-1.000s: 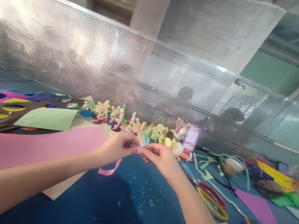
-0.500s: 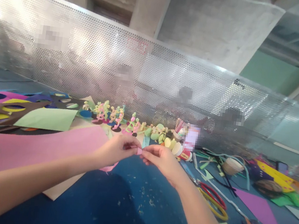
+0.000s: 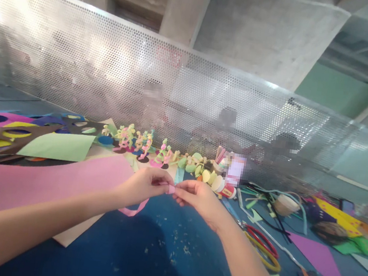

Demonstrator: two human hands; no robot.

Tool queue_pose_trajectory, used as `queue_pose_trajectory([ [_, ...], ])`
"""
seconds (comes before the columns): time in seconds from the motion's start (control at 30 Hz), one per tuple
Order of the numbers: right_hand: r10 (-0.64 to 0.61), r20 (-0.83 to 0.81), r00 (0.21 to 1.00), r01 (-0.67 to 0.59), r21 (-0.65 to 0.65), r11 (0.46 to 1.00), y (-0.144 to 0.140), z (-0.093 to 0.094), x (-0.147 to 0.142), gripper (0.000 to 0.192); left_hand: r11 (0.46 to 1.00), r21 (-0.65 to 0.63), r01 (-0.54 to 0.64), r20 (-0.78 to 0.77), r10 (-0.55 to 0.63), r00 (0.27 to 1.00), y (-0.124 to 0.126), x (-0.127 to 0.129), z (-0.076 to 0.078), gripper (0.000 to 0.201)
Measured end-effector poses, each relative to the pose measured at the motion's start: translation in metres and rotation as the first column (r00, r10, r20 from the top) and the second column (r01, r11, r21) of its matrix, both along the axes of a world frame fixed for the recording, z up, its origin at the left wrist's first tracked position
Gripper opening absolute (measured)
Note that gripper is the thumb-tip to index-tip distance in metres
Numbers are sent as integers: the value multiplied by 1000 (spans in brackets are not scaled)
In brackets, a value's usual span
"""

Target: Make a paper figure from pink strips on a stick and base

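A: Pink paper strip [image 3: 170, 189] — where does it sit?

B: Between both hands, held above the blue table [image 3: 139, 259]. Going from the left: the left hand [image 3: 143, 183] has thumb and fingertips pressed together on the strip's end, and the loose tail curls down under that hand, towards the pink sheet [image 3: 48, 180].

A: And the right hand [image 3: 198, 196]?

B: Its fingertips pinch the same short end from the other side, so the two hands nearly touch.

A: Which way does the strip run?

B: Its pinched part runs left to right between the fingertips; the free length hangs on the left hand's side. The scissors [image 3: 262, 247] lie to the right, well apart.
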State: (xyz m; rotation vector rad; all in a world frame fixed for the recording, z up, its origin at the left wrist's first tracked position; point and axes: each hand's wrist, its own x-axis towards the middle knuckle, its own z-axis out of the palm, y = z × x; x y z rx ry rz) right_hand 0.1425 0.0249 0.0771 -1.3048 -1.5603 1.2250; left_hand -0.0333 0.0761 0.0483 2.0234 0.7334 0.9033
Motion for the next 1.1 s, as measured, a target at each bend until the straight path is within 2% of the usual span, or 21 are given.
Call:
queue_pose_trajectory([
  [0.17,-10,-12,1000,10,-48,999,-2,0,0,16,984,-124,125,63,-118,991,2,1,-2,17],
  [0.47,-39,-29,999,37,-42,998,-1,3,7,12,958,-139,249,110,-235,966,-5,0,12,20],
  [0.67,100,80,992,-102,19,995,-7,6,9,15,942,-231,243,126,-218,968,-3,0,10,19],
  [0.8,71,280,957,-105,106,989,-9,10,10,16,893,-367,259,197,-197,960,-2,1,7,18],
  [0.9,29,358,933,-101,184,978,-9,11,11,16,859,-447,251,219,-167,961,-2,1,5,22],
  [1.0,22,390,921,-104,189,976,-10,11,10,16,857,-471,207,189,-132,973,-3,1,6,29],
  [1.1,51,377,925,-120,162,979,-11,12,7,15,879,-444,173,86,-150,985,-5,1,6,33],
])
